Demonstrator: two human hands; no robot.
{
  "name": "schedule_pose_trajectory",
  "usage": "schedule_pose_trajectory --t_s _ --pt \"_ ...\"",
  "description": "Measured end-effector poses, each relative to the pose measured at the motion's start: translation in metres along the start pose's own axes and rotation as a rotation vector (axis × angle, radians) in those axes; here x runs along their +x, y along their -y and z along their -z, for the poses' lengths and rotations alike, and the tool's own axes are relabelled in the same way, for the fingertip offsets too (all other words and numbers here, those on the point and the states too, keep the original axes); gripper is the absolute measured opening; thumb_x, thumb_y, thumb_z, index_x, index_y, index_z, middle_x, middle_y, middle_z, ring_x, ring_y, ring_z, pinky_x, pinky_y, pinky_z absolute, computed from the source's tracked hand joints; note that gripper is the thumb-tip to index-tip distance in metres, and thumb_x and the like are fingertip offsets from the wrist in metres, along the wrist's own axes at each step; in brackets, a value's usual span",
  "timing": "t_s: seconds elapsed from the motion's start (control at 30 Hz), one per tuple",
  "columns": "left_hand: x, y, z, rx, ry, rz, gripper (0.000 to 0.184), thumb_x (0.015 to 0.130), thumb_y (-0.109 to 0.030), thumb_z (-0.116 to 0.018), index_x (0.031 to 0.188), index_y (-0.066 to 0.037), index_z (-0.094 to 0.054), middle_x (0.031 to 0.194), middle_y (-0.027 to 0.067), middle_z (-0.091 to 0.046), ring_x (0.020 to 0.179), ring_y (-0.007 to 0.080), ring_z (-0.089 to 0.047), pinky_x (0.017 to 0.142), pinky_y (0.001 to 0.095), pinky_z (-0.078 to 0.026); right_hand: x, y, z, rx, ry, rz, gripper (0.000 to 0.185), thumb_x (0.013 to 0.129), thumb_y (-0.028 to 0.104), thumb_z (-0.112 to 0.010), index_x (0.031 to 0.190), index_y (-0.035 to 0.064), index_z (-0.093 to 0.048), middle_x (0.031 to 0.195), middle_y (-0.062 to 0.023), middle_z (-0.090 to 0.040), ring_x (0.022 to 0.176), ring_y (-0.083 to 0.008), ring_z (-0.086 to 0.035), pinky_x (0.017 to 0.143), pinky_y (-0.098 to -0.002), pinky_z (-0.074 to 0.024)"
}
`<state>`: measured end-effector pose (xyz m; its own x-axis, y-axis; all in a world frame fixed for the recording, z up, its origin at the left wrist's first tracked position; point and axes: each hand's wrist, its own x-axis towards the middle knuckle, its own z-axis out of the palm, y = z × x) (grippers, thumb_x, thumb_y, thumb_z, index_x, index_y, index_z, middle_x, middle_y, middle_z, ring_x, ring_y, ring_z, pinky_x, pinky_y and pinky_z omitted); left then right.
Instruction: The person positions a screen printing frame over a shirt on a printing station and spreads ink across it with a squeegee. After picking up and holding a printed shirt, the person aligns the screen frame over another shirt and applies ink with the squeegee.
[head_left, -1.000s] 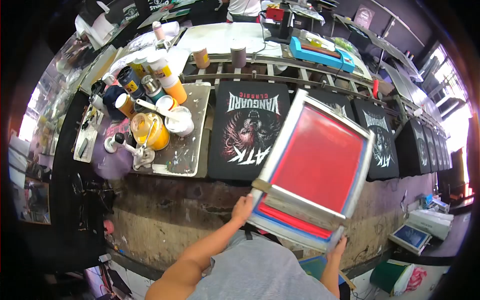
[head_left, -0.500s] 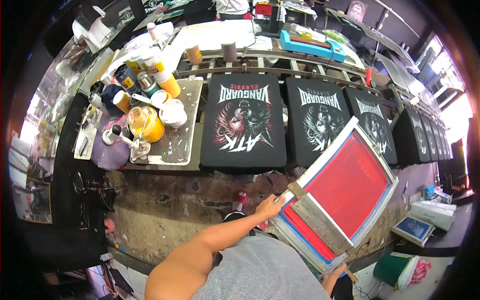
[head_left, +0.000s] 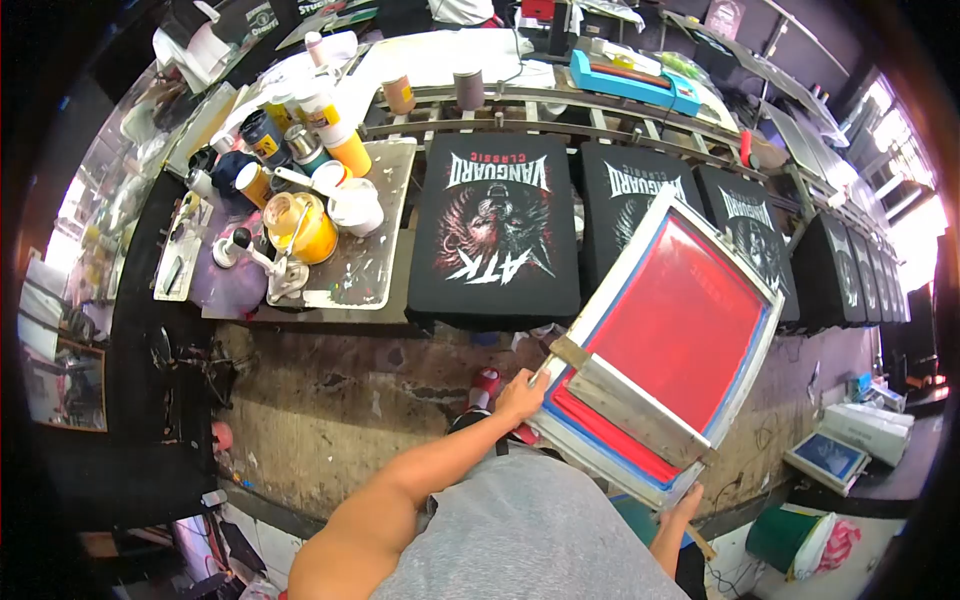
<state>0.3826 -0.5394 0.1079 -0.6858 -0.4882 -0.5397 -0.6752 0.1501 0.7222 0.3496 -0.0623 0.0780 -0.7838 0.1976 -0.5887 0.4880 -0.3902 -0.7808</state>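
Note:
A screen-printing frame (head_left: pixel 606 305) with a red mesh and blue-taped edges is tilted in front of me. My left hand (head_left: pixel 522 396) is closed around its left edge. At its lower corner my right hand (head_left: pixel 682 510) is closed on the rim, the fingers partly hidden. A squeegee (head_left: pixel 640 408) with a metal blade lies across the lower part of the mesh, red ink below it. Beyond the frame is a black shirt (head_left: pixel 493 300) with a white and red print. A second black shirt (head_left: pixel 600 262) is partly covered by the frame.
On the left, a stained board (head_left: pixel 385 215) carries ink tubs, among them a yellow ink tub (head_left: pixel 312 235). More printed shirts (head_left: pixel 832 275) run to the right along the rail. Another small screen (head_left: pixel 828 458) and a green bin (head_left: pixel 785 540) are at the lower right.
The screen frame has moved slightly left and up with both hands on it, and its squeegee with it. More of my right hand shows now. The view has shifted a little.

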Motion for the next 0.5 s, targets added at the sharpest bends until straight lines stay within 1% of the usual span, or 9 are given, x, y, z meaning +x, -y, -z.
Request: schedule_pose_trajectory --t_s 0.07,0.13,0.2,0.27,0.3,0.33,0.37,0.43,0.5 --pt "-0.001 0.005 0.004 -0.036 -0.034 0.010 0.070 0.089 -0.065 -0.040 0.118 -0.004 -0.059 0.117 0.0263 -0.063 0.114 0.0422 -0.058 0.096 0.0485 -0.043 0.003 0.003 -0.011 0.004 0.022 0.014 0.054 0.088 0.047 -0.043 0.118 0.0057 -0.059 0.113 -0.0108 -0.064 0.104 -0.0289 -0.061 0.095 -0.0434 -0.0462" --pt "0.003 0.013 0.007 -0.052 -0.058 0.025 0.070 0.089 -0.065 -0.040 0.117 -0.004 -0.060 0.117 0.0262 -0.063 0.114 0.0420 -0.058 0.096 0.0477 -0.043 0.002 0.005 -0.027 -0.014 -0.073 0.050 0.036 0.090 0.037 -0.042 0.099 0.0091 -0.063 0.090 -0.0051 -0.065 0.084 -0.0216 -0.062 0.077 -0.0381 -0.0484" --pt "0.006 0.021 0.012 -0.080 -0.115 0.038 0.070 0.089 -0.065 -0.041 0.113 -0.002 -0.063 0.115 0.0259 -0.064 0.112 0.0410 -0.059 0.096 0.0454 -0.043 0.007 0.004 -0.036 -0.040 -0.045 0.047 0.036 0.090 0.037 -0.042 0.098 0.0093 -0.063 0.089 -0.0050 -0.064 0.083 -0.0207 -0.061 0.076 -0.0370 -0.0482" --pt "0.017 0.037 0.021 -0.110 -0.139 0.057 0.069 0.089 -0.063 -0.042 0.112 -0.002 -0.064 0.113 0.0257 -0.064 0.111 0.0407 -0.059 0.095 0.0450 -0.044 0.015 0.002 -0.055 -0.062 -0.013 0.046 0.035 0.090 0.037 -0.042 0.096 0.0094 -0.063 0.088 -0.0048 -0.064 0.081 -0.0199 -0.061 0.075 -0.0358 -0.0481" --pt "0.020 0.044 0.028 -0.138 -0.160 0.081 0.067 0.089 -0.062 -0.043 0.111 -0.002 -0.064 0.112 0.0255 -0.065 0.111 0.0405 -0.059 0.094 0.0446 -0.044 0.017 0.000 -0.069 -0.083 0.018 0.067 0.037 0.090 0.039 -0.044 0.097 0.0094 -0.064 0.089 -0.0051 -0.065 0.081 -0.0207 -0.062 0.076 -0.0364 -0.0485" --pt "0.015 0.041 0.041 -0.150 -0.215 0.090 0.063 0.090 -0.060 -0.044 0.110 -0.004 -0.065 0.111 0.0250 -0.065 0.109 0.0402 -0.060 0.094 0.0440 -0.045 0.021 -0.002 -0.082 -0.103 0.047 0.088 0.039 0.089 0.042 -0.045 0.098 0.0094 -0.064 0.090 -0.0055 -0.067 0.082 -0.0215 -0.062 0.077 -0.0370 -0.0489" --pt "0.021 0.053 0.049 -0.154 -0.260 0.073 0.058 0.091 -0.058 -0.046 0.109 -0.006 -0.066 0.110 0.0238 -0.066 0.108 0.0397 -0.061 0.093 0.0429 -0.045 0.031 -0.007 -0.095 -0.103 0.046 0.086 0.039 0.089 0.042 -0.045 0.098 0.0094 -0.064 0.090 -0.0055 -0.067 0.082 -0.0215 -0.062 0.077 -0.0370 -0.0489" --pt "0.025 0.068 0.072 -0.213 -0.340 0.023 0.051 0.092 -0.051 -0.049 0.113 -0.007 -0.063 0.112 0.0219 -0.066 0.107 0.0375 -0.061 0.092 0.0418 -0.045 0.060 -0.020 -0.121 -0.120 0.177 0.082 0.035 0.091 0.038 -0.045 0.096 0.0094 -0.065 0.087 -0.0050 -0.066 0.080 -0.0197 -0.062 0.074 -0.0353 -0.0480" --pt "0.017 0.065 0.100 -0.333 -0.448 -0.047 0.044 0.094 -0.043 -0.051 0.121 -0.008 -0.059 0.115 0.0197 -0.065 0.108 0.0349 -0.061 0.093 0.0410 -0.045 0.053 -0.018 -0.177 -0.128 0.175 0.040 0.034 0.091 0.037 -0.046 0.094 0.0092 -0.065 0.086 -0.0044 -0.065 0.080 -0.0188 -0.061 0.074 -0.0344 -0.0474"
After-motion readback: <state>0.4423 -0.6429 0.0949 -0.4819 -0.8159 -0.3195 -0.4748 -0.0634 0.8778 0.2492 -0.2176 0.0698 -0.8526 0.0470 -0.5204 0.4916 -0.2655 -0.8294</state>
